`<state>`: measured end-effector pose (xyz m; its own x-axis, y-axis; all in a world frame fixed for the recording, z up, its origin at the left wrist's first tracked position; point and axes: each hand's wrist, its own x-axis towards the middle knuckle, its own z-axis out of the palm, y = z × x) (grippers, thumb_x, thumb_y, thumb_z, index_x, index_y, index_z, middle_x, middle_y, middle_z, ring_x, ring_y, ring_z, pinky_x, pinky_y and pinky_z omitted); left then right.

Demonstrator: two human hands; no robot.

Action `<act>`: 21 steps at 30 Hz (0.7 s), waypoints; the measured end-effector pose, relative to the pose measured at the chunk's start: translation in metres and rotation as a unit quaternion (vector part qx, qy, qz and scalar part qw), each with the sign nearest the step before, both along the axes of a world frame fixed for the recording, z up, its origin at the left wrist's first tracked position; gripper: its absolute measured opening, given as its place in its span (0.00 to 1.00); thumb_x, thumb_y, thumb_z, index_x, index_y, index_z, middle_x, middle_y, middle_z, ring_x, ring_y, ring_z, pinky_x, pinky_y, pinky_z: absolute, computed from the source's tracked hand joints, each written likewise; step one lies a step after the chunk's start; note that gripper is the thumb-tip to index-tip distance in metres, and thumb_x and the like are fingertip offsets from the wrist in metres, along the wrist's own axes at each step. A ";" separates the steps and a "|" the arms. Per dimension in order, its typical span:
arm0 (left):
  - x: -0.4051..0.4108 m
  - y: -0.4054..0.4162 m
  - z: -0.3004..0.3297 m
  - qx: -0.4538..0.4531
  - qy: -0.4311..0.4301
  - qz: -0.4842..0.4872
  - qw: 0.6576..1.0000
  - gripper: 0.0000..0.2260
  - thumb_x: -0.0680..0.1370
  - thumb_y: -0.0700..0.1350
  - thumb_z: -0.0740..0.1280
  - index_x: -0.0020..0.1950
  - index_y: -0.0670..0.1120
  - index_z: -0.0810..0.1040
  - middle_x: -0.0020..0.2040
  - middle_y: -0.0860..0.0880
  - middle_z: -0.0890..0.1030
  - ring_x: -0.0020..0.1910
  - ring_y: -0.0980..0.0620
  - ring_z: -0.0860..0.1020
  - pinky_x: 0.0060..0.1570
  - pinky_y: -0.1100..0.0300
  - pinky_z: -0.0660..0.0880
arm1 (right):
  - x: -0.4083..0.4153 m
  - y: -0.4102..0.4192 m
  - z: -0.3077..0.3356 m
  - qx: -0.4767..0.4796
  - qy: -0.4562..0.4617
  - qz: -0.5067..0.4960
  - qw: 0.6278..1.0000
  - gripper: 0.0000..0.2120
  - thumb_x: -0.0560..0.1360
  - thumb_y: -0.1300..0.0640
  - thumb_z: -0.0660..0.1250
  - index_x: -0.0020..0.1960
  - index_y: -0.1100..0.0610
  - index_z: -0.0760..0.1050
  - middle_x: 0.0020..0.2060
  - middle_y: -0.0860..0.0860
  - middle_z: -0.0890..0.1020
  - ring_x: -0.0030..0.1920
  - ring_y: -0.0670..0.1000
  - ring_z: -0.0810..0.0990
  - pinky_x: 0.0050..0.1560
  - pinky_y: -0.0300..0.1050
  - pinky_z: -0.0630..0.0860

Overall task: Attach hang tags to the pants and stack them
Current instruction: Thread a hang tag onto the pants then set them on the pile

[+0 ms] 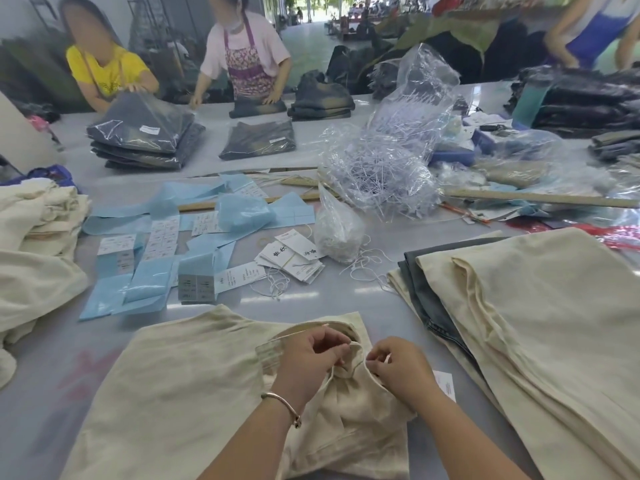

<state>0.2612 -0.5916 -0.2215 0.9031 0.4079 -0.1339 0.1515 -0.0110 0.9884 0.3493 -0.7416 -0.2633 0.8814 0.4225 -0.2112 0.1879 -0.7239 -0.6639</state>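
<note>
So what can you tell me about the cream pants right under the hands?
The cream pants lie flat on the grey table nearest the camera, in a soft, slightly wrinkled woven-looking cloth. The waistband faces away, bunched where both hands work. The left hand and right hand each pinch cloth or a thin string at the waist. A white hang tag peeks out beside the right wrist.

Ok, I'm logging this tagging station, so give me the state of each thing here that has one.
Left hand: pinching the string at the waistband.
Right hand: pinching the string too.
Cream pants: flat on the table, waistband bunched.
Hang tag: partly hidden under the right hand.
Pants stack: laid flat, right side.
Loose tags: scattered pile.
String bag: open.
</note>
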 end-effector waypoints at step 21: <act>0.025 -0.011 0.014 0.187 -0.014 0.004 0.982 0.06 0.74 0.36 0.71 0.40 0.46 0.80 0.37 0.50 0.82 0.36 0.56 0.81 0.36 0.68 0.73 | 0.004 0.003 0.035 0.316 0.112 -0.042 0.941 0.06 0.77 0.69 0.64 0.44 0.62 0.75 0.35 0.52 0.79 0.33 0.47 0.77 0.37 0.40 0.74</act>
<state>0.2862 -0.6026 -0.2071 0.9012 0.4303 0.0520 0.1249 -0.3726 0.9196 0.3537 -0.7384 -0.2279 0.8805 0.4568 -0.1267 -0.0491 -0.1780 -0.9828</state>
